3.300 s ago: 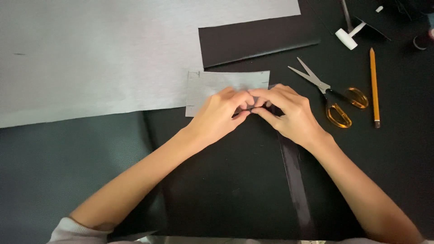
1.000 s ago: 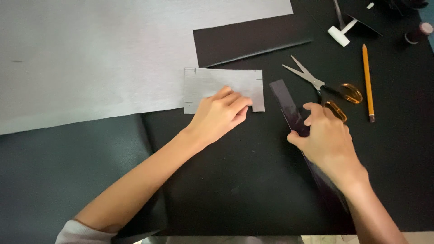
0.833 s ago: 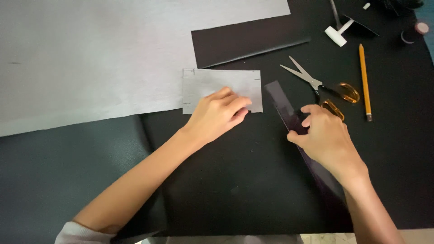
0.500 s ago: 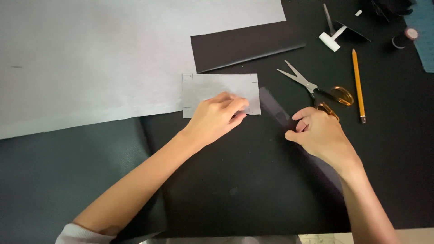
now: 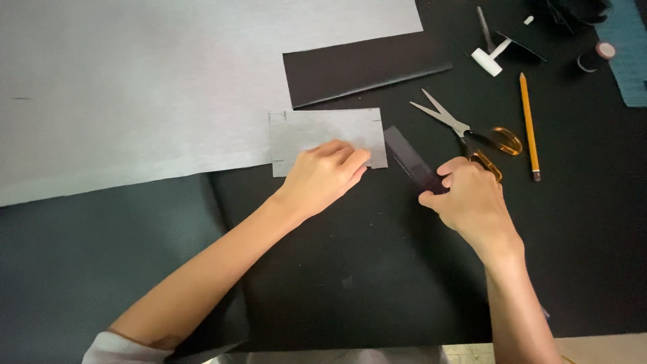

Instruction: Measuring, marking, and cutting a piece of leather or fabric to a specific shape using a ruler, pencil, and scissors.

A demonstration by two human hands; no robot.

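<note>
The left hand (image 5: pixel 323 176) lies flat on the near right part of a small grey card (image 5: pixel 323 135), fingers spread loosely and gripping nothing, which looks meant to pin the card to the bench (image 5: pixel 377 283) so it cannot slide. The right hand (image 5: pixel 468 202) pinches the near end of a dark strip (image 5: pixel 408 156), thumb and fingers closed on it. The strip angles up and left, its far end just beside the card's right edge, as if being lined up against it. The card sits mid-bench, on the black surface just below a black sheet (image 5: pixel 357 67) and right of a large grey sheet (image 5: pixel 155 87). Scissors (image 5: pixel 465 131) lie open just beyond the right hand, with a pencil (image 5: pixel 529 125) to their right, both within easy reach.
</note>
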